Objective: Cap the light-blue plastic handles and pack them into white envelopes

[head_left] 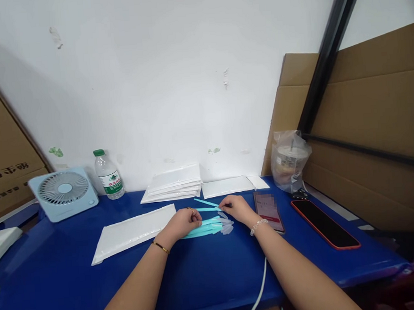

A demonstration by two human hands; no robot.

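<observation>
Several slim turquoise sticks with clear caps, which look like eyebrow razors (pixel 207 228), lie in a loose bunch on the blue table, caps to the right. My left hand (pixel 181 224) is closed over the handle ends of this bunch, its fingers curled. A single turquoise razor (pixel 210 209) spans the gap between my hands. My right hand (pixel 237 209) pinches near its right end; the fingertips partly hide it. Behind it, another thin turquoise razor (pixel 205 202) slants toward my right fingers. A white padded mailer (pixel 134 231) lies flat left of my left hand.
A stack of white mailers (pixel 173 184) and another flat mailer (pixel 226 186) lie by the wall. A blue fan (pixel 64 193) and water bottle (pixel 109 176) stand left. A phone (pixel 269 212), a red-edged phone (pixel 325 224), a bagged cup (pixel 289 161) and a white cable (pixel 261 290) are right.
</observation>
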